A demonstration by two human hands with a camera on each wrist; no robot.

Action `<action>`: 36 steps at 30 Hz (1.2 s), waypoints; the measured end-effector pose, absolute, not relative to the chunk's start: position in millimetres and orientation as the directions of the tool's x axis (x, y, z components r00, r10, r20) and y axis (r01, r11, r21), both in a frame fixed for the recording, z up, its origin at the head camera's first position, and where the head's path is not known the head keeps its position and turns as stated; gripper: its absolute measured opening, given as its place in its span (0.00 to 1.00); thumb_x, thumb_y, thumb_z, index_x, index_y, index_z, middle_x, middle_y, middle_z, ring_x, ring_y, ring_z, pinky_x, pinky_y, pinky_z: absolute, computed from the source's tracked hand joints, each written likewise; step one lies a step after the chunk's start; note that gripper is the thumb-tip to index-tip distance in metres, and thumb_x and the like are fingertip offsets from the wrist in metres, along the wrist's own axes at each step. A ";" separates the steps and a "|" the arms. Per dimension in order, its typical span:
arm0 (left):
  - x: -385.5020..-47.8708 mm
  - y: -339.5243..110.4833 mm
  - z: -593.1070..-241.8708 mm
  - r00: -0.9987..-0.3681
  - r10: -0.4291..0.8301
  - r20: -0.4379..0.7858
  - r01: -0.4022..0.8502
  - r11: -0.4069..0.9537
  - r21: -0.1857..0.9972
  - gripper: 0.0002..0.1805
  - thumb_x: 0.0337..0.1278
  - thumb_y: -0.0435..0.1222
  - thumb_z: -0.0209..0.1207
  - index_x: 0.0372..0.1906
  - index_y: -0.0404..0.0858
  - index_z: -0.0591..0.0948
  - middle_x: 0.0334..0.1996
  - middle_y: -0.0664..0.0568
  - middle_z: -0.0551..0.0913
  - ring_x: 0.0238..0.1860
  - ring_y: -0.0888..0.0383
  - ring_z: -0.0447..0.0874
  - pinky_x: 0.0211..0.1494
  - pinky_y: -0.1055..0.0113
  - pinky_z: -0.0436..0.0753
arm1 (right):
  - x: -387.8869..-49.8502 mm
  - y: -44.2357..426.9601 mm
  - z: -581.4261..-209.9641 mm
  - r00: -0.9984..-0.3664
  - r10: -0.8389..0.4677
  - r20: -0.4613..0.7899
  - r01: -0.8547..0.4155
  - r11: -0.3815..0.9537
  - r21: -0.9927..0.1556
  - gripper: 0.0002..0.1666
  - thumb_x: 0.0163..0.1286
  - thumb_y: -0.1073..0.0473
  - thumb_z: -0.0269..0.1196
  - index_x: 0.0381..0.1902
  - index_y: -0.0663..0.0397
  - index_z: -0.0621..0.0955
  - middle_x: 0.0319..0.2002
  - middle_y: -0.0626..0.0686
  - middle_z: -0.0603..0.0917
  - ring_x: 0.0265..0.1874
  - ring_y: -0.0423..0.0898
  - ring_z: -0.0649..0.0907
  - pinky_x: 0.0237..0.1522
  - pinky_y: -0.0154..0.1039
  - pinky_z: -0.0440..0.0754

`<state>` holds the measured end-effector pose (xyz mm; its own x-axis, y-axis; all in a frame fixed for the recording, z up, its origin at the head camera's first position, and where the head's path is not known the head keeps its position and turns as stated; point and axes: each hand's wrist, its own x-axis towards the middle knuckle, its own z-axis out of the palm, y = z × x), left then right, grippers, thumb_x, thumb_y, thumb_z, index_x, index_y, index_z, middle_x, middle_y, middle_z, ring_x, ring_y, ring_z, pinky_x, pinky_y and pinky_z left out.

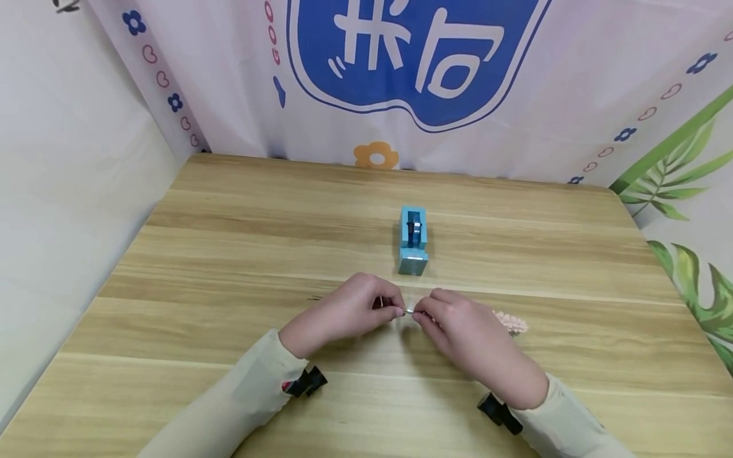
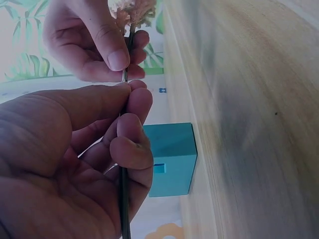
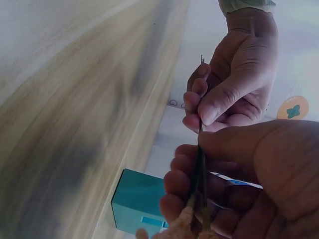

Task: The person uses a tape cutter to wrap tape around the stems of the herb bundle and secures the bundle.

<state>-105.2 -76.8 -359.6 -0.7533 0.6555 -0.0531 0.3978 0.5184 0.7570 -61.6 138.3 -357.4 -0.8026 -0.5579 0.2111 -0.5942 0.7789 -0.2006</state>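
In the head view, the left hand [image 1: 366, 308] and the right hand [image 1: 460, 324] meet near the middle of the tabletop [image 1: 229, 254], fingertips almost together, each pinching the same thin dark stems [image 1: 314, 298]. The stem tips show to the left of the left hand, and a pale pink flower [image 1: 511, 322] shows to the right, partly hidden by the right hand. A small shiny bit [image 1: 408, 312] lies between the fingertips; its material is too small to tell. Just beyond the hands, on the far side, stands a blue tape dispenser [image 1: 413, 261]. At the far edge hangs a white curtain [image 1: 229, 76] with a blue emblem, and green leaves [image 1: 681, 178] are printed at the far right.

In the left wrist view, the left hand's thumb and fingers are curled round the stems, which run on past its fingers to the left. The right hand pinches them closer to the flower, and the dispenser stands on the far side.

In the right wrist view, the right hand grips the stems just beside the flower, while the left hand's thumb presses them against its fingers, with fine tips sticking out to the left.
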 end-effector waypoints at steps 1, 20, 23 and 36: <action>-105.1 -76.9 -359.3 -0.754 0.655 -0.052 0.398 0.518 0.757 0.06 0.70 0.30 0.64 0.35 0.38 0.89 0.27 0.57 0.83 0.29 0.66 0.73 0.35 0.75 0.73 | -61.8 138.4 -357.4 -0.801 -0.563 0.206 -0.597 0.776 -0.201 0.03 0.72 0.58 0.70 0.39 0.50 0.89 0.33 0.43 0.86 0.31 0.36 0.84 0.33 0.32 0.85; -104.3 -73.7 -361.4 -0.764 0.640 -0.083 0.381 0.550 0.743 0.09 0.73 0.33 0.61 0.39 0.36 0.90 0.28 0.55 0.84 0.28 0.66 0.72 0.33 0.74 0.73 | -64.3 138.1 -360.8 -0.801 -0.544 0.248 -0.594 0.773 -0.223 0.02 0.72 0.58 0.69 0.37 0.45 0.89 0.31 0.40 0.87 0.31 0.35 0.85 0.35 0.34 0.86; -104.5 -74.0 -361.4 -0.770 0.634 -0.073 0.378 0.544 0.749 0.08 0.72 0.32 0.62 0.39 0.36 0.90 0.31 0.52 0.88 0.30 0.64 0.74 0.36 0.73 0.75 | -64.8 137.9 -362.0 -0.798 -0.541 0.267 -0.598 0.767 -0.233 0.02 0.72 0.58 0.69 0.37 0.45 0.89 0.32 0.40 0.88 0.31 0.35 0.86 0.34 0.34 0.85; -103.0 -69.9 -361.6 -0.796 0.605 -0.019 0.388 0.533 0.752 0.05 0.68 0.30 0.65 0.38 0.37 0.90 0.33 0.53 0.90 0.33 0.64 0.77 0.38 0.73 0.78 | -64.7 138.3 -360.9 -0.818 -0.526 0.231 -0.573 0.777 -0.259 0.02 0.74 0.58 0.68 0.39 0.48 0.87 0.31 0.42 0.87 0.27 0.33 0.81 0.30 0.31 0.81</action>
